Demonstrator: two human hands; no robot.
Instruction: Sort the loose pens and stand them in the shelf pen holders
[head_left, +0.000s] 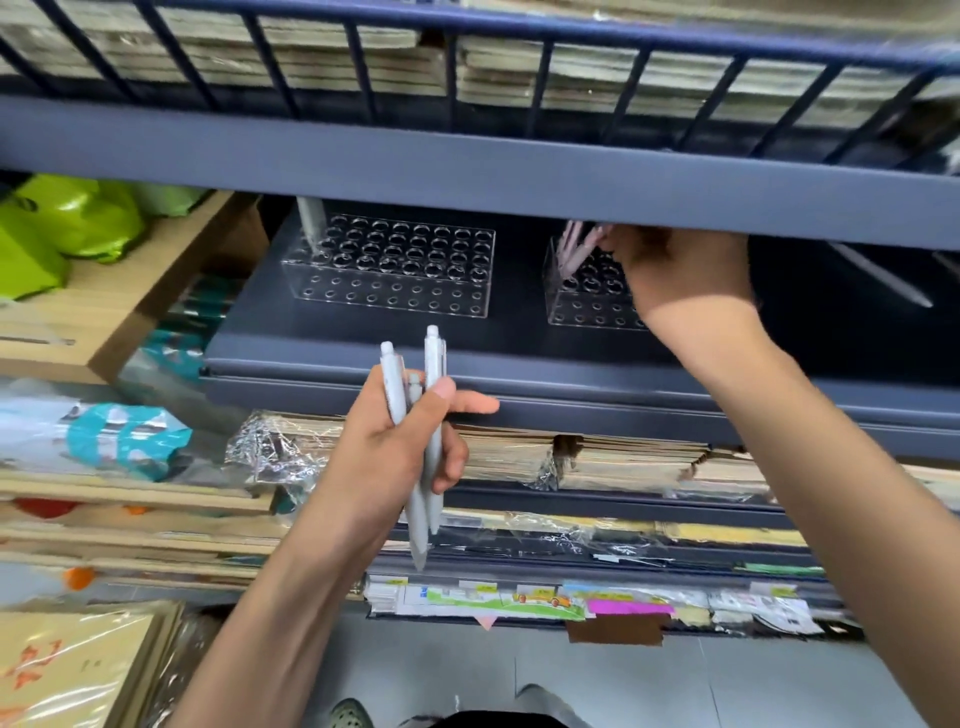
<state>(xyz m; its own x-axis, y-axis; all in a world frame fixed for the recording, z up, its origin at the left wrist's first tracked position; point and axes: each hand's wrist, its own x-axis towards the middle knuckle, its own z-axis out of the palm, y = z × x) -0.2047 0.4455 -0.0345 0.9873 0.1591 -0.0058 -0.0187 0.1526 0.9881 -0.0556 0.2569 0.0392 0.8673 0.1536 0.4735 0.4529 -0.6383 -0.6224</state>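
Your left grip (384, 457) was curled around three grey pens (432, 358), held upright near the shelf (363, 338) edge. Your right grip (680, 270) pinched the tops of some blurred pink pens (574, 249), tilted into the right holder (582, 312). The left holder (395, 296) held a single grey pen (311, 223) at its far left corner. A loose pen (883, 280) lay on the shelf at far right.
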